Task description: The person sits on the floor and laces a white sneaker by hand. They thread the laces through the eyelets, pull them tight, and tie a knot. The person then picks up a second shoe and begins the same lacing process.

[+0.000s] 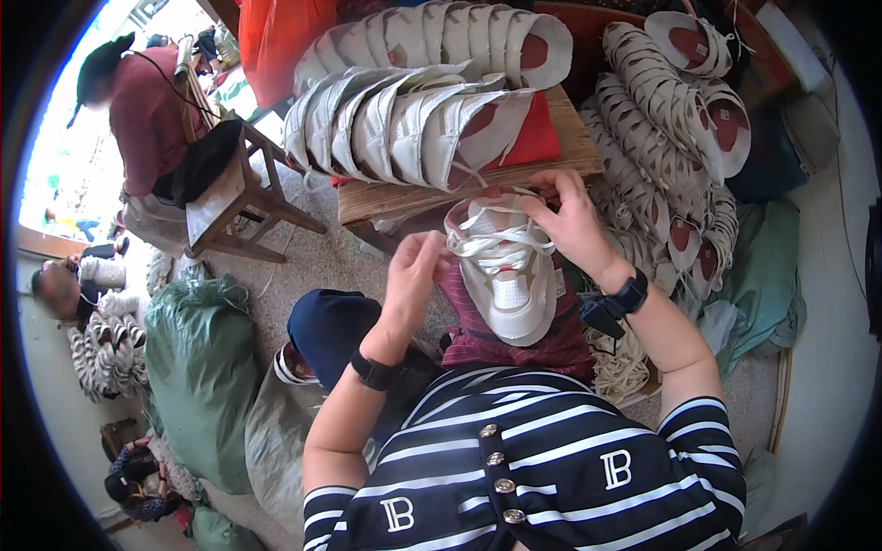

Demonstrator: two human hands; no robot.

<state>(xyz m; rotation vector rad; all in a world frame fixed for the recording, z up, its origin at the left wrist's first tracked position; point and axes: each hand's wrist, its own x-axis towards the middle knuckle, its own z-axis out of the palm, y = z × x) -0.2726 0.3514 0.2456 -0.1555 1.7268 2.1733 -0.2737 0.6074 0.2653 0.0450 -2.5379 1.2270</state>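
White shoe upper (pixel 508 275) between both hands, left hand (pixel 415 272) and right hand (pixel 571 220) fingers pinched on its laces (pixel 491 241)

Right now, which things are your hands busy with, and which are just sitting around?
In hand:
left hand and right hand
white shoe upper
white lace

Lying about:
rows of shoe uppers on the wooden bench
green sack
loose laces
wooden stool
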